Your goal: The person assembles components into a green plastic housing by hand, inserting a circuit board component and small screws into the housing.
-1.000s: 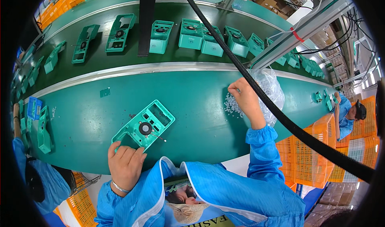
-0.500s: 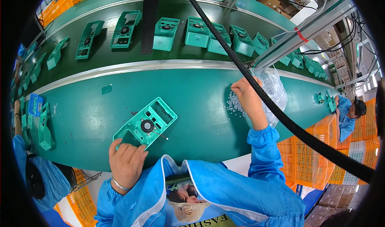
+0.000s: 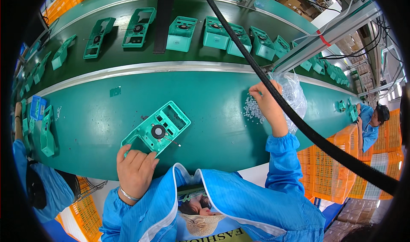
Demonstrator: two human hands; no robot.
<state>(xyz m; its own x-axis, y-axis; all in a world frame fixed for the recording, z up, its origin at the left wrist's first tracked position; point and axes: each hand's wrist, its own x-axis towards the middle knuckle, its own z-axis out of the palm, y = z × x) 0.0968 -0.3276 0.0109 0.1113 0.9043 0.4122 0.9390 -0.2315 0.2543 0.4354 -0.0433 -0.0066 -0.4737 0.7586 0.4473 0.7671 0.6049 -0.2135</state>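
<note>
Unmoved, left hand (image 3: 136, 170) pinches the green housing (image 3: 157, 128); right hand (image 3: 268, 103) pinches small white parts (image 3: 252, 111).

you were at a long green worktable (image 3: 222, 92), with a darker conveyor belt (image 3: 128, 56) running behind it past a metal rail (image 3: 141, 69). orange plastic crates (image 3: 337, 165) were stacked on your right, more of them up at the far left (image 3: 68, 4). cardboard boxes (image 3: 294, 2) sat at the back, and an aluminium frame (image 3: 329, 30) with cables crossed overhead. bright daylight came in from the right side.
</note>
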